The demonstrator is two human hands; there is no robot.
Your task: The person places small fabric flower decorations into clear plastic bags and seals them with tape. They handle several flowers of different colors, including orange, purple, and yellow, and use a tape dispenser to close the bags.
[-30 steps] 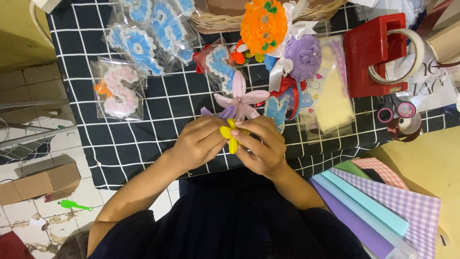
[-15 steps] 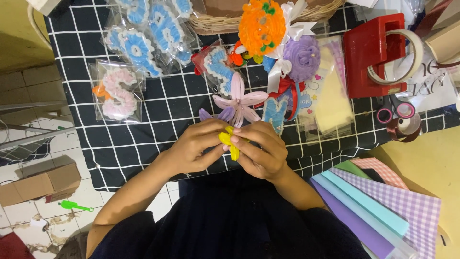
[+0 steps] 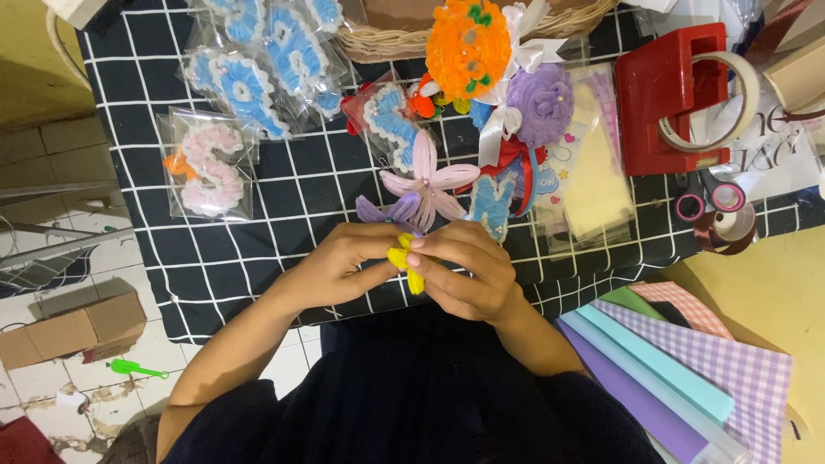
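Observation:
My left hand (image 3: pixel 339 262) and my right hand (image 3: pixel 468 271) meet over the near edge of a black checked cloth (image 3: pixel 258 249). Both pinch a small yellow fuzzy piece (image 3: pixel 407 265) that looks like bent chenille wire. Its lower end sticks out below my fingers. Just beyond my hands lie a pink fuzzy flower (image 3: pixel 427 179) and a smaller purple one (image 3: pixel 391 210). A blue fuzzy shape (image 3: pixel 492 202) lies to the right of them.
Bagged blue fuzzy shapes (image 3: pixel 258 60) and a pink one (image 3: pixel 206 167) lie at the far left. An orange ball (image 3: pixel 468 47), purple flower (image 3: pixel 541 103), wicker basket (image 3: pixel 387 39), red tape dispenser (image 3: pixel 675 94), scissors (image 3: pixel 709 202) and paper rolls (image 3: pixel 679 378) fill the right. A cardboard box (image 3: pixel 69 326) sits on the floor.
My hands have shifted slightly and my fingers have worked the yellow piece, which now shows less above my fingers. Everything on the cloth stays in place.

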